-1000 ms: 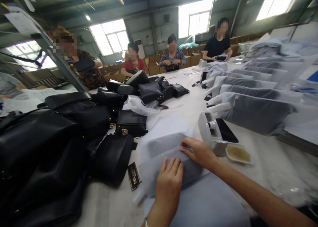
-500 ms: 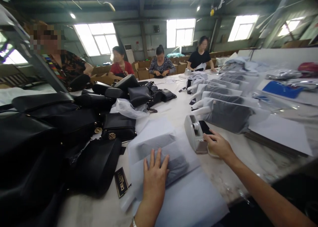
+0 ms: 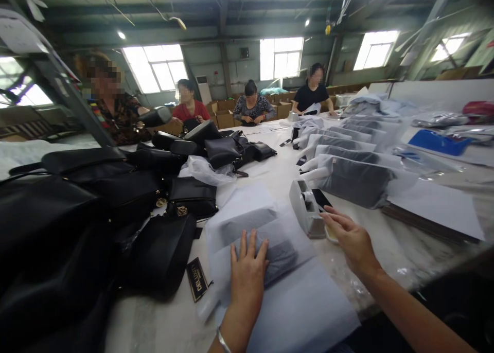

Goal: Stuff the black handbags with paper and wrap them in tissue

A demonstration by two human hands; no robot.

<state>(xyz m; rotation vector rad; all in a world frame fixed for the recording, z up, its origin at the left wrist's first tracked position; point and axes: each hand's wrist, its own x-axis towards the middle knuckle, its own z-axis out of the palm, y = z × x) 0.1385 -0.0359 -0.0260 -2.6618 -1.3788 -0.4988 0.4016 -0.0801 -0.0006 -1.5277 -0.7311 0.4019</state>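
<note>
My left hand (image 3: 249, 270) lies flat with fingers spread on a dark bag (image 3: 283, 252) wrapped in thin white tissue paper (image 3: 309, 301). To the right, the fingers of my right hand (image 3: 351, 240) are pinched together at the front of a grey tape dispenser (image 3: 299, 201). A pale strip of tape (image 3: 321, 209) shows between the dispenser and those fingertips. Behind the hand lies a black phone (image 3: 319, 198), and a small shallow dish (image 3: 331, 234) is partly hidden under it. A black tag (image 3: 198, 279) with gold lettering sits left of the wrapped bag.
Black handbags (image 3: 158, 260) are heaped on the left. Several tissue-wrapped bags (image 3: 355, 180) stand in a row at right, beside a stack of white sheets (image 3: 436, 204). A crumpled clear plastic bag (image 3: 206, 170) lies mid-table. Several co-workers (image 3: 252, 106) are across the table.
My right hand has left the tissue wrap and moved right to the tape dispenser, then drawn back slightly. My left hand has spread flat on the bundle. The view has turned and levelled.
</note>
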